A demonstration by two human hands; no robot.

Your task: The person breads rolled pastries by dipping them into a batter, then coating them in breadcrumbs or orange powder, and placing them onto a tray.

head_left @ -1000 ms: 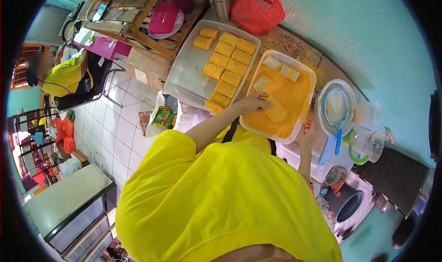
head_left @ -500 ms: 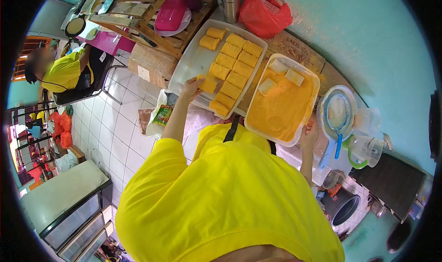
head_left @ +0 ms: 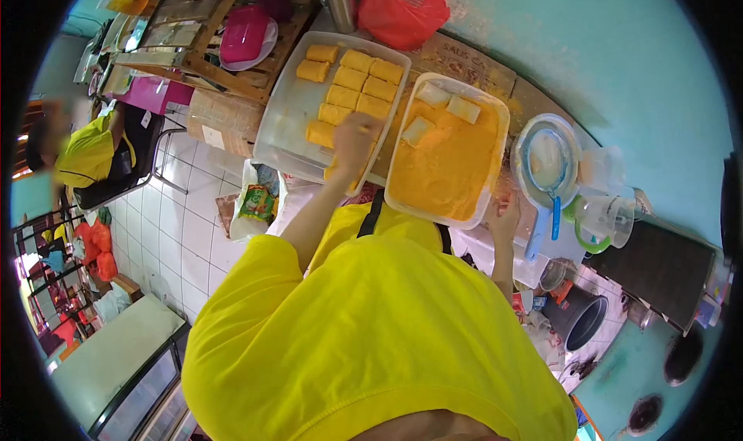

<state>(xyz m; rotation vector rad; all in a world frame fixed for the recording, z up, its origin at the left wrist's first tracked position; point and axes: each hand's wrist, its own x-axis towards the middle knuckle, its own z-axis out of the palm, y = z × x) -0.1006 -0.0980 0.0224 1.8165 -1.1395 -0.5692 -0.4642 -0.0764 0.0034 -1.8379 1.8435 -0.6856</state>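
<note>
A translucent tray [head_left: 280, 123] holds several yellow-orange coated rolls [head_left: 341, 96], lined up mostly along its right side. My left hand [head_left: 357, 140] is over the tray's lower right part, its fingers curled down and largely hidden, so whether it holds a roll cannot be made out. Beside the tray stands a white-rimmed container [head_left: 503, 135] of orange crumbs [head_left: 449, 166], with pale uncoated pieces [head_left: 463, 109] at its top. My right hand [head_left: 505, 215] is by the container's lower right edge, fingers loosely bent and apart, with nothing seen in them.
Right of the crumbs are a bowl with a blue-handled strainer [head_left: 556, 216] and a clear pitcher [head_left: 613, 223]. A red bag [head_left: 404, 11] and steel flask [head_left: 338, 3] stand behind. A cardboard box [head_left: 224, 123] is at left; farther left sits another person [head_left: 89, 151].
The view has shifted, and tray and container appear farther left. My left hand has left the roll it held, now lying in the tray's left part of the rows, and moved rightward over the others.
</note>
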